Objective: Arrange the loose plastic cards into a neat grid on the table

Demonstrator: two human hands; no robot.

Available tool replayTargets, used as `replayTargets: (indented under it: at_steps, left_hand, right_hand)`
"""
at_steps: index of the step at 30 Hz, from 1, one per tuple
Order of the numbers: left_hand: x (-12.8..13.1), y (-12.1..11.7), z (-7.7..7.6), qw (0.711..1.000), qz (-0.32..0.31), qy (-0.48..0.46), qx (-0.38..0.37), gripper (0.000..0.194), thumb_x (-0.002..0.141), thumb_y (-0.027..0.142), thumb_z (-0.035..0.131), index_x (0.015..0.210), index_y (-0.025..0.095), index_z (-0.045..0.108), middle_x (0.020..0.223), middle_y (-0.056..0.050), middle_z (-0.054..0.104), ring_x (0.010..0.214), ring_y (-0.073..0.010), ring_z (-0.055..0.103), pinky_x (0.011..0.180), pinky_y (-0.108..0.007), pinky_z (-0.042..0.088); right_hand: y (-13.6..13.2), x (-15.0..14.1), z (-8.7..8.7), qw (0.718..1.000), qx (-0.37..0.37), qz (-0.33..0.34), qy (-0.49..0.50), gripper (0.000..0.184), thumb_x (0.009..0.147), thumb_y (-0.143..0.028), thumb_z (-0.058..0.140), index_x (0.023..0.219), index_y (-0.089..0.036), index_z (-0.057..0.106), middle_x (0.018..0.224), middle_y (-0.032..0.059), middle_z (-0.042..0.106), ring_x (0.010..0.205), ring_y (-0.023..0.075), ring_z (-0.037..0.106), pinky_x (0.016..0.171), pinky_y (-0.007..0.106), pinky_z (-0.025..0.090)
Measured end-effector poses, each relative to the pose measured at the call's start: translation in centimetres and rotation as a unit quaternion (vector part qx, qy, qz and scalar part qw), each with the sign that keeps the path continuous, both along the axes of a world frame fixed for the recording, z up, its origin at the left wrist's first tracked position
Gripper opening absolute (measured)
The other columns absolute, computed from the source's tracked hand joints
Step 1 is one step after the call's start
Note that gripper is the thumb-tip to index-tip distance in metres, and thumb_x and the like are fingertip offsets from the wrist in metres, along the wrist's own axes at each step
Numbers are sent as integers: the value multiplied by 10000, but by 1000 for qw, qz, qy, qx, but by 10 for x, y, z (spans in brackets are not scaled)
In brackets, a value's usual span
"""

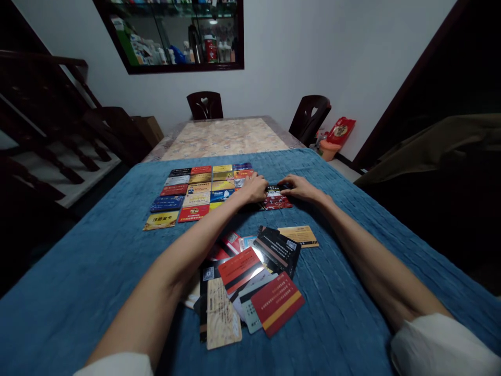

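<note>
The landmark here is the loose pile of cards (242,269), overlapping at odd angles on the blue cloth (97,256) that covers the near part of the bench (230,137). Just beyond the pile, slightly right of its middle, a red patterned card (278,202) lies flat against a dark card (273,189), their long axes running sideways from one hand to the other. The left hand (255,188) is at their left end, fingers bent and low; the right hand (298,188) is at their right end, thumb and forefinger slightly apart at the edges. Neither hand is clearly nearer. Whether either grip pinches a card or only steadies it, I cannot tell.

Beyond the pile and to its left, the laid-out cards (199,188) stand in neat rows, partly hidden by the left hand and forearm. A yellow card (305,235) sits at the pile's far right edge, partly under a black one.

As for containers, well beyond the pile to the right is an orange bucket (329,150) with a red bag (341,130) at its top; how far in it sits is unclear. Far beyond the pile to the left, a wall cabinet (183,67) holds a flask (194,43) and a red canister (210,48).
</note>
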State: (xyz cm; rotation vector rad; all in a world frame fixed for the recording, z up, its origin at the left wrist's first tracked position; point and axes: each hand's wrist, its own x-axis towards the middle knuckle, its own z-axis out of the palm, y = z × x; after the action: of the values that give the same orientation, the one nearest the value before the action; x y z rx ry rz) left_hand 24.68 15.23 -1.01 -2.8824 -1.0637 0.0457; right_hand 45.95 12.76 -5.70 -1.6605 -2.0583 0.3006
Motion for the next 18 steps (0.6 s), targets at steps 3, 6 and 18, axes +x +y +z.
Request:
replayTargets:
  at_steps: [3, 6, 18]
  left_hand:
    - [0, 0, -2, 1000, 0, -1, 3, 335, 852, 185, 517, 1119, 148, 716, 1207, -157, 631, 1205, -348, 471, 935, -459, 463]
    - [0, -1, -3, 1000, -2, -4, 8, 314, 852, 186, 520, 1092, 152, 720, 1203, -155, 632, 1197, -348, 469, 941, -476, 452]
    - [-19, -15, 7, 997, -46, -58, 28, 313, 855, 181, 550, 1136, 152, 684, 1254, -143, 602, 1261, -344, 435, 982, -516, 429]
  right_hand:
    - [-1, 0, -1, 1000, 5, 6, 6, 316, 766, -269, 713, 1070, -197, 765, 1054, 75, 719, 978, 256, 644, 893, 352, 493]
    - [-3, 0, -1, 1000, 12, 7, 19, 312, 767, -265, 712, 1063, -181, 763, 1053, 90, 721, 964, 258, 650, 884, 361, 500]
    - [-5, -8, 14, 997, 76, -14, 29, 281, 808, -276, 667, 1062, -187, 750, 1064, 77, 753, 903, 226, 667, 839, 342, 514]
